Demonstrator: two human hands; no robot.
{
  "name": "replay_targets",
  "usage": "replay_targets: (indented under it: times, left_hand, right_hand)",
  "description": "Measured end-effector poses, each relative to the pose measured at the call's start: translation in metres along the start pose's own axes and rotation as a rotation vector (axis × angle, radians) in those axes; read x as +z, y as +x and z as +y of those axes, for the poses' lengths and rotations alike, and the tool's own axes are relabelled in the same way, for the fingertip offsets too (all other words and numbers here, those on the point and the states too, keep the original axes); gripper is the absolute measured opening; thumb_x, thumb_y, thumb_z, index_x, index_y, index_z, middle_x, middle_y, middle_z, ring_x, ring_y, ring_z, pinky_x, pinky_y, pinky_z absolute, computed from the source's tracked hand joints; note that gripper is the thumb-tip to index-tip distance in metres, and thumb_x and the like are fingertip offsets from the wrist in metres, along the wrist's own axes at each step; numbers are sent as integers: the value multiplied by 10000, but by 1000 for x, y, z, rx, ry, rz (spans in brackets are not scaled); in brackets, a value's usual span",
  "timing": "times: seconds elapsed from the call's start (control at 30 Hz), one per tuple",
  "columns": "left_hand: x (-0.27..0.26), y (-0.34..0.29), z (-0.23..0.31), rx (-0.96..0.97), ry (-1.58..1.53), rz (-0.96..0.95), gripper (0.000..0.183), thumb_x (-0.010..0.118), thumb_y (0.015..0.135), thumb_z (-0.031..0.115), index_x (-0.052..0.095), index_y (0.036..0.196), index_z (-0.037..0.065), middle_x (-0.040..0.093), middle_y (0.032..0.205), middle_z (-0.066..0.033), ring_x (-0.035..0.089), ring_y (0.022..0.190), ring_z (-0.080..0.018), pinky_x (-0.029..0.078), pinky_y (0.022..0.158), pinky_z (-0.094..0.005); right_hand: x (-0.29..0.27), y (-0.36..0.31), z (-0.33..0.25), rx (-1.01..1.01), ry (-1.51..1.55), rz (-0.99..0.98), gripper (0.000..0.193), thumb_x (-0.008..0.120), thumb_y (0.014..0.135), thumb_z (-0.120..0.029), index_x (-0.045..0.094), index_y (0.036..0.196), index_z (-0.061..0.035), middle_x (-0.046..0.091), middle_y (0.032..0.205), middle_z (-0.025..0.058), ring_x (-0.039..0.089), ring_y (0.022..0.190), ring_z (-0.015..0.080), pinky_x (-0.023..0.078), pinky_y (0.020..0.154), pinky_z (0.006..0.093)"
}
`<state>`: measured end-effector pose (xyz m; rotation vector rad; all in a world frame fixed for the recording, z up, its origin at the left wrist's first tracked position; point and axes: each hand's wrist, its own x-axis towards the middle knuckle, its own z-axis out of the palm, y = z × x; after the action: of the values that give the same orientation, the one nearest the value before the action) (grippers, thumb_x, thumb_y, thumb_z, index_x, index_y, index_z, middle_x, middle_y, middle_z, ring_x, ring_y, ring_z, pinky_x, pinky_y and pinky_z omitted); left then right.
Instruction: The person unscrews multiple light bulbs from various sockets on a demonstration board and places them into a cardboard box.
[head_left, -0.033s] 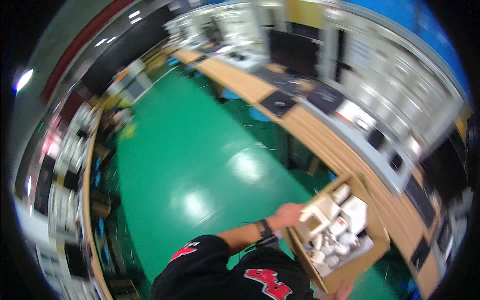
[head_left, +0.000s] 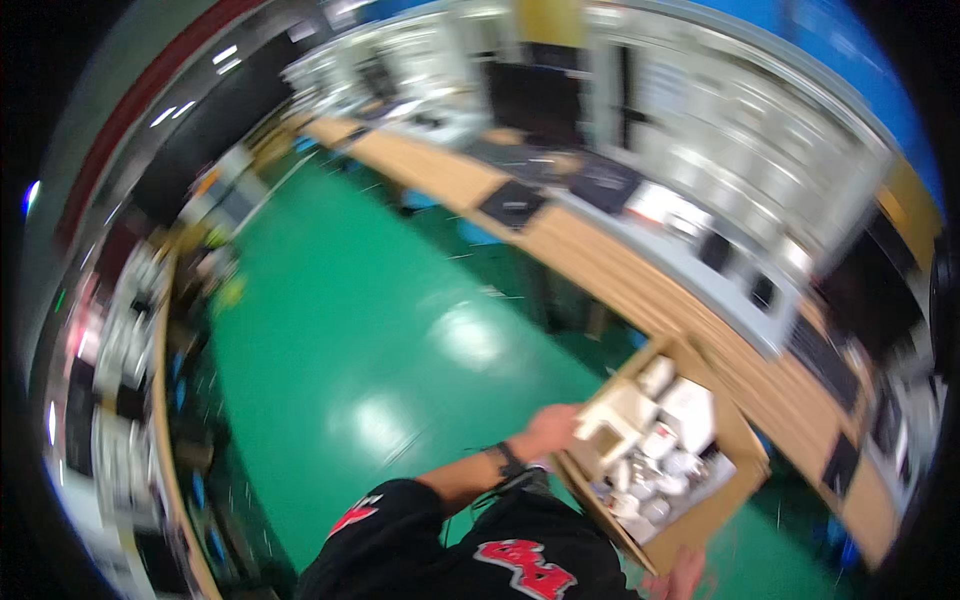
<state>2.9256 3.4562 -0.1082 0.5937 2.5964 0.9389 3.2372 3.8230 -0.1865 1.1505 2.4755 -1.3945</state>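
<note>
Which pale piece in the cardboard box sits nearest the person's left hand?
The boxy cream piece with a squarish opening, just inside the cardboard box, beside the left hand. The other pale pieces lie farther from that hand.

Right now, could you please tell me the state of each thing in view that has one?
Cardboard box: open at the top, partly filled.
White items: jumbled together inside.
Left hand: closed on the box's left edge.
Right hand: at the near edge, grip unclear.
Black wristband: worn on the left wrist.
Monitor: screen dark.
Ceiling lights: lit.
</note>
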Motion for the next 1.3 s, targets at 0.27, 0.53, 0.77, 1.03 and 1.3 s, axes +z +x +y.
replay_targets:
  times: [0.27,0.53,0.77,1.03,1.3]
  left_hand:
    - [46,-9,-1,-164,236,-259,363,565,838,254,609,1142,61,643,1074,-202,597,998,-390,482,863,-456]
    - [125,88,116,-245,-46,-724,447,639,808,343,626,1103,7,679,939,-131,657,812,-236,524,664,-351]
    - [250,188,216,-166,226,-1009,427,544,833,310,627,1103,-10,672,959,-191,679,797,-303,551,624,-389]
    - [378,256,285,274,229,-1002,480,502,832,342,646,929,-105,603,978,-342,580,977,-463,449,879,-485]
    - [443,309,412,502,365,-1105,447,491,839,333,659,877,-80,609,921,-326,579,910,-480,451,847,-516]
  right_hand:
    - [-46,-28,-49,57,-80,-91,354,519,808,-221,562,1107,-36,623,937,276,591,892,452,485,757,503]
    - [-119,-58,20,196,20,189,497,528,800,-159,447,1279,-51,619,872,293,590,825,472,477,748,535]
    - [-174,-75,37,449,67,368,484,523,790,-150,486,1260,-39,619,928,301,602,884,451,492,778,495]
    - [-206,-43,107,541,163,637,554,541,790,-150,450,1332,-89,622,953,293,594,902,464,500,790,487]
    - [-300,-11,98,857,187,681,455,537,809,-106,512,1258,-41,644,1073,222,621,997,380,495,846,409]
